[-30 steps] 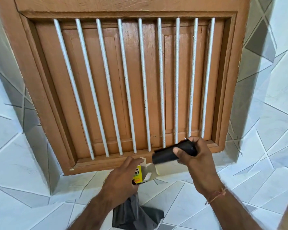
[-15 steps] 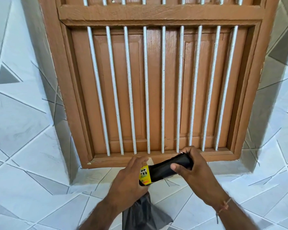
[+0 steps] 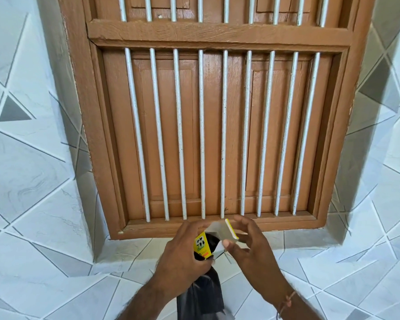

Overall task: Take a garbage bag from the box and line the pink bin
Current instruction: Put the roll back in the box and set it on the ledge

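Tiled walls (image 3: 32,181) surround a brown wooden window (image 3: 217,135) fitted with white bars (image 3: 201,135). Below its sill, the left hand (image 3: 180,252) has its grip closed around the yellow box (image 3: 202,247) and a loose black garbage bag (image 3: 200,296), which hangs beneath the fist. The right hand (image 3: 249,248) pinches the box's open flap (image 3: 226,229) between thumb and fingers. The pink bin is not in view. The bag appears thin, light, limp and slippery; take it at the open hem.
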Tool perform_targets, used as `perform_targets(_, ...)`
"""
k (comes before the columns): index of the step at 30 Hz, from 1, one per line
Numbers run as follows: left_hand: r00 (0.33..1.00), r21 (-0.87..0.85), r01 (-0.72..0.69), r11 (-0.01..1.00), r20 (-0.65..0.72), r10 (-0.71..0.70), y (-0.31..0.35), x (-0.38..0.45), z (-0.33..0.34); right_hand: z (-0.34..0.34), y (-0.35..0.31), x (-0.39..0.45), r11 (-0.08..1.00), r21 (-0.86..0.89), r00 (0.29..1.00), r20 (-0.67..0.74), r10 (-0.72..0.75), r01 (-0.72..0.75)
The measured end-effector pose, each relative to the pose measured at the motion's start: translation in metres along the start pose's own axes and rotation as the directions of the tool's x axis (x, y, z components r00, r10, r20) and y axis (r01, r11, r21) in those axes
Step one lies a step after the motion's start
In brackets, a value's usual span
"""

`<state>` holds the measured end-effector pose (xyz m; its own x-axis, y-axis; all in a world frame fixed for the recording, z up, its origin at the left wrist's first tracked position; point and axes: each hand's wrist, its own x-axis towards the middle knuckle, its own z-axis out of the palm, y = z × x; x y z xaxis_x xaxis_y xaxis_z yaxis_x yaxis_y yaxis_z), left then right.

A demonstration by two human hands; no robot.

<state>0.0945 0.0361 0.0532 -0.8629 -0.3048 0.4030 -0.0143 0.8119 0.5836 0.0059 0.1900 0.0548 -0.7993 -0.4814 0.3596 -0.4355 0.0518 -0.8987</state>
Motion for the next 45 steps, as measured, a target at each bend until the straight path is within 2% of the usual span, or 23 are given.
perform_targets(5, 0.999, 0.005, -0.019, 1.0, 0.029, 0.019, 0.011, -0.001, 0.004, 0.008, -0.002, 0.001, 0.999, 0.018, 0.987, -0.158, 0.042, -0.04)
perform_targets(8, 0.999, -0.027, -0.023, 0.999, 0.024, 0.023, 0.014, -0.001, 0.003, 0.007, -0.004, 0.001, 0.989, 0.142, 0.969, -0.232, 0.083, -0.051)
perform_targets(12, 0.999, -0.048, -0.04, 0.998, 0.013, 0.041, 0.017, -0.003, 0.004, 0.004, -0.009, -0.003, 0.945, 0.302, 0.945, -0.256, 0.204, -0.122)
perform_targets(15, 0.999, -0.031, -0.039, 0.999, 0.017, 0.039, 0.018, -0.004, 0.007, 0.002, -0.01, -0.006, 0.969, 0.232, 0.962, -0.233, 0.144, -0.089)
perform_targets(18, 1.0, -0.006, -0.029, 1.0, -0.005, 0.029, 0.019, -0.002, 0.006, 0.001, -0.009, -0.01, 0.974, 0.221, 0.992, -0.107, 0.07, -0.045)
perform_targets(21, 0.998, -0.007, -0.036, 0.999, -0.045, 0.035, 0.02, 0.0, 0.006, 0.005, -0.006, -0.016, 0.994, 0.108, 0.999, -0.038, -0.013, 0.017)
perform_targets(25, 0.996, 0.0, -0.058, 0.998, -0.072, 0.058, 0.024, 0.001, 0.012, 0.013, -0.002, -0.015, 0.999, 0.0, 0.985, -0.163, -0.052, 0.053)
perform_targets(31, 0.997, 0.05, -0.052, 0.997, -0.061, 0.055, 0.027, 0.001, 0.016, 0.019, 0.004, -0.015, 0.993, -0.094, 0.963, -0.253, -0.089, 0.067)
perform_targets(41, 0.996, 0.079, -0.064, 0.995, -0.056, 0.068, 0.027, 0.003, 0.017, 0.019, 0.01, -0.014, 0.987, -0.138, 0.967, -0.231, -0.111, 0.081)
perform_targets(45, 0.995, 0.076, -0.07, 0.995, -0.062, 0.075, 0.029, 0.005, 0.017, 0.021, 0.012, -0.015, 0.993, -0.095, 0.974, -0.208, -0.096, 0.077)
